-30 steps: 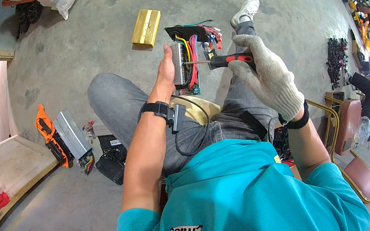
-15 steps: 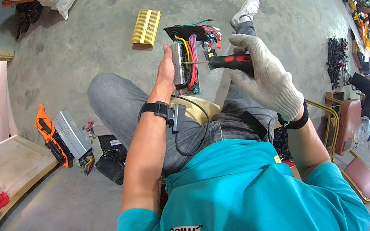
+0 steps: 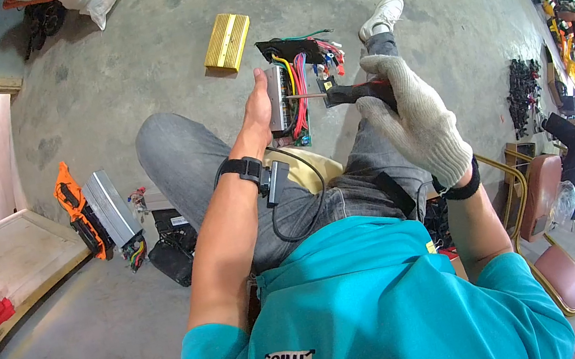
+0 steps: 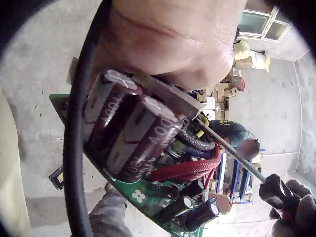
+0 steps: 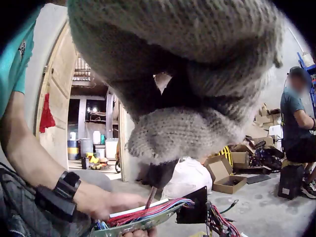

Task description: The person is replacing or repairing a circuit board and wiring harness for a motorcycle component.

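My bare left hand (image 3: 259, 111) grips a green circuit board (image 4: 129, 189) by its edge, beside a grey metal bar (image 3: 277, 100). Large brown capacitors (image 4: 143, 140) and bundled red, yellow and blue wires (image 3: 301, 88) crowd the board. A black end plate (image 3: 286, 49) hangs on the wires at the far end. In a knit glove, my right hand (image 3: 414, 119) holds a screwdriver (image 3: 349, 93) by its black and red handle. Its shaft points left, the tip end meeting the board beside the metal bar; the very tip is hidden.
A gold metal case (image 3: 227, 44) lies on the concrete floor ahead. To the left are a silver case (image 3: 112, 208), an orange part (image 3: 74, 209) and black boxes (image 3: 173, 249). A chair (image 3: 540, 196) stands at the right. Another person (image 5: 298, 111) sits farther off.
The screwdriver handle has turned about its axis, its red patches rolling mostly out of sight. My right fingers and thumb have shifted around it; the left hand and board stay in place.
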A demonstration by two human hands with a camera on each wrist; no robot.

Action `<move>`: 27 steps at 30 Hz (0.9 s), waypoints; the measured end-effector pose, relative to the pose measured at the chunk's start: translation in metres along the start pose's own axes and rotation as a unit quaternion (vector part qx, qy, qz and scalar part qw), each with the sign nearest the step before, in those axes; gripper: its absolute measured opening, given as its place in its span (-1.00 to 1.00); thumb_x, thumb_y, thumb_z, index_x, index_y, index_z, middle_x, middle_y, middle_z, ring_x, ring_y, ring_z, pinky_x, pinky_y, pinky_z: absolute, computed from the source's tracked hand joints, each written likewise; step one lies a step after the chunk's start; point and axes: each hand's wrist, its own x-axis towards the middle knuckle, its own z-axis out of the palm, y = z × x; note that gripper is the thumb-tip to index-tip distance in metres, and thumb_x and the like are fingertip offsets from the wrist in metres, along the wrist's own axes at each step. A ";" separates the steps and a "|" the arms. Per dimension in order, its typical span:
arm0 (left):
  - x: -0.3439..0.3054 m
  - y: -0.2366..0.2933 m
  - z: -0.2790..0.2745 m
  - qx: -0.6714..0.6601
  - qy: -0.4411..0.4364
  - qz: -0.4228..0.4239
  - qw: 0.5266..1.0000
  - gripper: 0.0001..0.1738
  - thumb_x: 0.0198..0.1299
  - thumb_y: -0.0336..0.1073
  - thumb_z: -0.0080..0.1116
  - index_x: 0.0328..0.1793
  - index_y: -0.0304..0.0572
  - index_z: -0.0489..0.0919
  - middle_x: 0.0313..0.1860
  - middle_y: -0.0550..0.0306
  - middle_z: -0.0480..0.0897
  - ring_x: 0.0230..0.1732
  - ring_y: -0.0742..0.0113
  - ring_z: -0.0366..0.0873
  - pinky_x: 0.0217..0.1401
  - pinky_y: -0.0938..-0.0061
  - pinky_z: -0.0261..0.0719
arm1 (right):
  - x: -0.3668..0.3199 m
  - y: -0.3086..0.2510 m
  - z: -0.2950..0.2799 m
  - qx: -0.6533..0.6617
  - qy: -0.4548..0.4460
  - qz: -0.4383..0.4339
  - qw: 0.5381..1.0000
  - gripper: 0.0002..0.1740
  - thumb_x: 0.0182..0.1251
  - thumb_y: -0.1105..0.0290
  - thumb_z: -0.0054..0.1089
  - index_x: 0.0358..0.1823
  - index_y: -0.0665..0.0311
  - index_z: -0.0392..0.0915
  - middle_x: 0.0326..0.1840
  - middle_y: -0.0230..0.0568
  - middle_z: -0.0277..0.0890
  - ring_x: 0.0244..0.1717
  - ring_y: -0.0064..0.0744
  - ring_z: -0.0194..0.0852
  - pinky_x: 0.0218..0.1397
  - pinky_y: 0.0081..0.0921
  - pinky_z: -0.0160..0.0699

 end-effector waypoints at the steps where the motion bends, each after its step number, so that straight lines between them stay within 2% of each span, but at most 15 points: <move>1: 0.002 -0.001 -0.001 -0.004 -0.004 0.002 1.000 -0.23 0.52 0.39 -0.41 0.11 -0.10 0.59 -0.29 0.11 0.70 -0.38 0.35 0.70 -0.33 0.38 0.74 | 0.000 -0.001 0.001 0.010 0.005 0.003 1.000 -0.53 0.30 0.48 0.33 0.22 0.32 0.43 0.02 0.06 0.60 0.02 0.00 0.70 0.04 -0.25 0.66; 5: 0.007 -0.004 -0.005 -0.009 -0.007 0.001 1.000 -0.24 0.53 0.38 -0.42 0.09 -0.11 0.59 -0.30 0.12 0.70 -0.39 0.35 0.69 -0.34 0.38 0.74 | -0.001 0.001 0.001 0.012 0.010 0.003 1.000 -0.57 0.32 0.44 0.34 0.18 0.32 0.45 -0.06 0.04 0.63 -0.06 -0.03 0.73 -0.04 -0.24 0.67; 12: 0.008 -0.005 -0.006 0.009 -0.001 0.000 1.000 -0.24 0.53 0.38 -0.43 0.10 -0.10 0.59 -0.30 0.12 0.70 -0.39 0.34 0.68 -0.36 0.38 0.73 | -0.002 0.002 0.003 0.026 0.009 0.021 0.999 -0.61 0.30 0.43 0.36 0.12 0.32 0.48 -0.06 0.04 0.63 -0.06 -0.04 0.72 -0.04 -0.24 0.66; 21: -0.003 0.002 0.003 0.013 -0.007 0.005 1.000 -0.23 0.53 0.39 -0.42 0.10 -0.10 0.59 -0.30 0.14 0.69 -0.35 0.38 0.69 -0.29 0.37 0.74 | -0.002 -0.004 -0.002 -0.012 0.012 -0.016 1.000 -0.63 0.29 0.42 0.35 0.10 0.28 0.51 -0.08 0.02 0.61 -0.09 -0.03 0.70 -0.02 -0.25 0.65; 27: 0.000 0.001 0.004 0.017 0.012 0.010 1.000 -0.22 0.53 0.39 -0.42 0.13 -0.11 0.60 -0.27 0.15 0.71 -0.35 0.39 0.69 -0.26 0.38 0.74 | 0.000 -0.015 -0.018 0.028 0.009 0.008 1.000 -0.64 0.25 0.48 0.33 0.07 0.30 0.54 -0.06 0.01 0.62 -0.07 -0.05 0.70 0.00 -0.27 0.64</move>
